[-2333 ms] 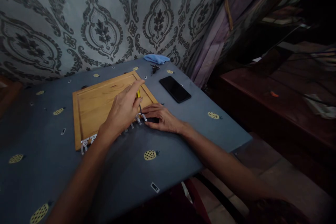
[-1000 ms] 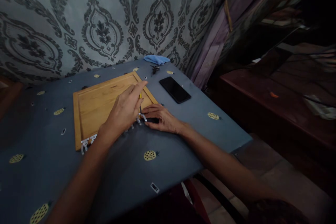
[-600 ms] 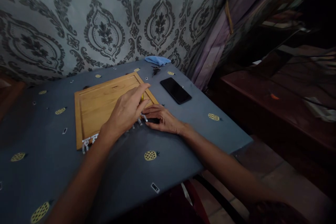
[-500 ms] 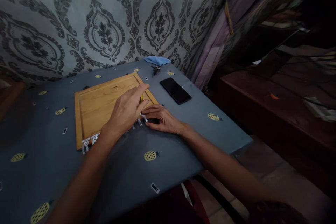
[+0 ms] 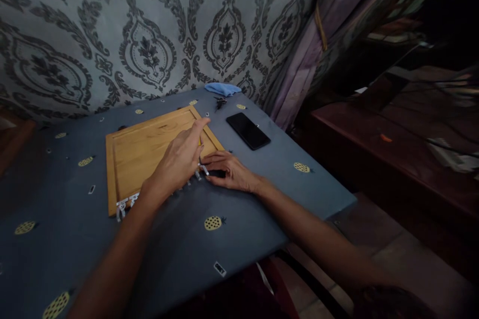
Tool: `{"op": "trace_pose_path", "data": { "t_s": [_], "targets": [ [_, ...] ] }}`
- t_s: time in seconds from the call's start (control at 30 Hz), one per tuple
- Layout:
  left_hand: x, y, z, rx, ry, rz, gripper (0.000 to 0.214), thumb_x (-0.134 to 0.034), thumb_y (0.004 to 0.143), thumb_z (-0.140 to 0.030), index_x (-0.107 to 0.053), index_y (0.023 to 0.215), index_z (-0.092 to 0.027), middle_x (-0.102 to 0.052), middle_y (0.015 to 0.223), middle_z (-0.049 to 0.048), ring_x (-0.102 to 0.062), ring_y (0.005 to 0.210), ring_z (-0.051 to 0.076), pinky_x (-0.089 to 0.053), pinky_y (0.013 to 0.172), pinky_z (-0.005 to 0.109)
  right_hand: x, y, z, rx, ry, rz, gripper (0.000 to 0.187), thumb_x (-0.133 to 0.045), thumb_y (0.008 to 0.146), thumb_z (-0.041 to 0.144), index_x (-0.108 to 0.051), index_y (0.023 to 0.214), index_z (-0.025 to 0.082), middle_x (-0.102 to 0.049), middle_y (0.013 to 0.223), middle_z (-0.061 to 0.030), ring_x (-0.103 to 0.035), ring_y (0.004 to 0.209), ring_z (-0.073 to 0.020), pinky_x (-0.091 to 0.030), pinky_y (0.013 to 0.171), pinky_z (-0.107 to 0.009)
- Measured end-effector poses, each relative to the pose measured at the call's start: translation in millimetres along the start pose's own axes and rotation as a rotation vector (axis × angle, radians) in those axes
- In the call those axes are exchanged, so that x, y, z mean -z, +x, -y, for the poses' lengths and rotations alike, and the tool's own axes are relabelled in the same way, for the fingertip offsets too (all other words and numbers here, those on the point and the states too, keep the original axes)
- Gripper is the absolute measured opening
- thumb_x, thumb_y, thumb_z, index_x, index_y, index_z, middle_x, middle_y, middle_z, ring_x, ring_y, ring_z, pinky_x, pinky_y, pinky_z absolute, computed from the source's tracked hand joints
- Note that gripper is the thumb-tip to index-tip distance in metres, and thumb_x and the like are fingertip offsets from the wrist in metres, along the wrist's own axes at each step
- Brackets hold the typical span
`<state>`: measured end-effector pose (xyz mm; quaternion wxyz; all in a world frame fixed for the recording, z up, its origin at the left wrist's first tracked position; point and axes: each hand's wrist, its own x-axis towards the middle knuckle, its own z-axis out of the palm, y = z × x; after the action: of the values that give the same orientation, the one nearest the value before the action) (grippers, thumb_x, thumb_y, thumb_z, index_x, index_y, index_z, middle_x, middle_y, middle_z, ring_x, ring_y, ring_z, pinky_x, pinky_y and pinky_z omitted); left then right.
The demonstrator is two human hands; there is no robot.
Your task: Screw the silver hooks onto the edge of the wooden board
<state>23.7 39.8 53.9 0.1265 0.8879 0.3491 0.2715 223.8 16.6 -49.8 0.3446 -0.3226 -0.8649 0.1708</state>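
Observation:
A light wooden framed board (image 5: 145, 144) lies flat on the table. A metal hook rail (image 5: 122, 204) runs along its near edge, with several silver hooks hanging past the edge. My left hand (image 5: 175, 157) is above the board's near right part, its fingers round a slim screwdriver (image 5: 200, 142) with a yellow handle, mostly hidden by the hand. The thin shaft points down toward the rail's right end. My right hand (image 5: 234, 172) rests at the board's near right corner, fingers and thumb closed about the rail's end beside the last hook (image 5: 204, 170).
A black phone (image 5: 248, 130) lies right of the board. Behind it are a small bunch of dark keys (image 5: 220, 103) and a blue cloth (image 5: 223, 89) near the wall. The patterned tablecloth (image 5: 254, 219) covers the table; a dark red cabinet (image 5: 348, 134) stands to the right.
My left hand's fingers have shifted around the screwdriver handle, drawing in closer. My right hand holds its place at the corner. The whole view has tilted slightly.

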Motion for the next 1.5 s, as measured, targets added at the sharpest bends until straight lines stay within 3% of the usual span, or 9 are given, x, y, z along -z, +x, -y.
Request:
{"op": "trace_pose_path", "data": {
  "t_s": [0.17,0.4,0.83,1.1,1.23,1.5],
  "targets": [
    [2.0,-1,1,-0.011,-0.020,0.051,0.055,-0.046,0.094,-0.010,-0.045,0.149,-0.021,-0.068,0.113,0.0091,-0.068,0.105,0.026,-0.057,0.095,0.044,0,-1,0,-0.012,-0.008,-0.009,0.022,-0.071,0.095,0.027,-0.080,0.115,0.022,-0.078,0.125,-0.0102,-0.071,0.119,-0.0261,-0.054,0.107,-0.048],
    [6.7,0,7,-0.041,-0.063,0.010,0.058,-0.046,0.095,-0.009,-0.041,0.151,-0.023,-0.066,0.118,0.0085,-0.066,0.114,0.025,-0.054,0.103,0.045,2,0,2,-0.011,0.022,0.016,0.026,-0.069,0.097,0.027,-0.078,0.122,0.022,-0.076,0.131,-0.0111,-0.070,0.122,-0.0249,-0.053,0.109,-0.049],
    [5.0,1,3,-0.036,-0.081,0.037,0.055,-0.046,0.093,-0.007,-0.043,0.147,-0.021,-0.067,0.109,0.0062,-0.068,0.104,0.023,-0.056,0.096,0.039,2,0,2,-0.020,0.014,0.017,0.024,-0.069,0.097,0.028,-0.079,0.118,0.022,-0.078,0.124,-0.0105,-0.070,0.120,-0.0245,-0.053,0.108,-0.046],
    [1.1,1,3,-0.042,-0.011,0.000,0.040,-0.049,0.098,-0.014,-0.049,0.137,-0.020,-0.068,0.120,0.0090,-0.069,0.112,0.024,-0.056,0.099,0.040,3,1,2,0.003,0.013,0.012,0.022,-0.069,0.097,0.026,-0.079,0.116,0.020,-0.078,0.125,-0.0115,-0.070,0.120,-0.0253,-0.053,0.107,-0.047],
    [-3.5,1,3,0.016,0.117,-0.029,0.031,-0.056,0.099,-0.019,-0.056,0.130,-0.019,-0.067,0.125,0.0132,-0.070,0.104,0.026,-0.058,0.095,0.045,3,1,3,-0.004,0.002,0.024,0.023,-0.069,0.097,0.027,-0.078,0.118,0.021,-0.078,0.126,-0.0105,-0.069,0.122,-0.0246,-0.052,0.109,-0.047],
    [-7.0,0,5,-0.037,0.031,-0.076,0.054,-0.054,0.095,-0.010,-0.046,0.148,-0.021,-0.066,0.138,0.0132,-0.064,0.128,0.029,-0.054,0.106,0.046,2,1,0,0.001,0.013,0.014,0.024,-0.071,0.095,0.025,-0.079,0.118,0.022,-0.078,0.126,-0.0104,-0.070,0.121,-0.0254,-0.053,0.108,-0.048]
  ]
}}
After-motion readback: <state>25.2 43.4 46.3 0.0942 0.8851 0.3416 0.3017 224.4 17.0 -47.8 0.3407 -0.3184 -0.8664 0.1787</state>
